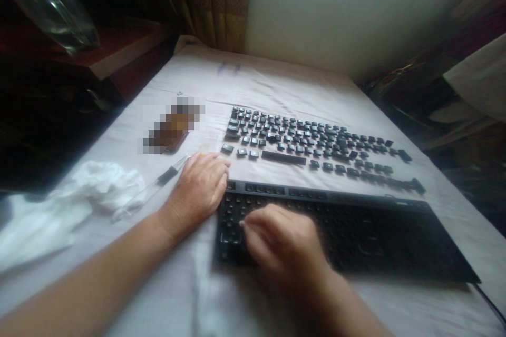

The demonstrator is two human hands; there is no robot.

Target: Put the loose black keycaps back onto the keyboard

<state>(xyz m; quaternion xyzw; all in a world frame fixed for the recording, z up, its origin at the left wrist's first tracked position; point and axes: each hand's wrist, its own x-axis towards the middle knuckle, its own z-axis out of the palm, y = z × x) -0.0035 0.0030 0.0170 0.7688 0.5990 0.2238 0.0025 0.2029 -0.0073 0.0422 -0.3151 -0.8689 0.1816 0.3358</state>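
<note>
A black keyboard (411, 242) with its keycaps off lies on the cloth-covered surface. My left hand (201, 181) rests palm down at its upper left corner, fingers stretched forward and the thumb side against the frame. A bit of yellow shows just beyond these fingers; I cannot tell what it is. Over the left part of the keyboard, my right hand (282, 239) is closed in a pinch, blurred by motion. A small pale spot at its fingertips is too unclear to name. Behind the keyboard, loose black keycaps (300, 134) lie in rows, with the long spacebar (283, 158) among them.
A crumpled white cloth (106, 187) lies at the left, beside a thin cord with a small dark piece (167, 175). Farther back is a pixelated, brownish object (174, 126). A clear plastic bottle (51, 5) is on a wooden ledge (126, 50) at upper left.
</note>
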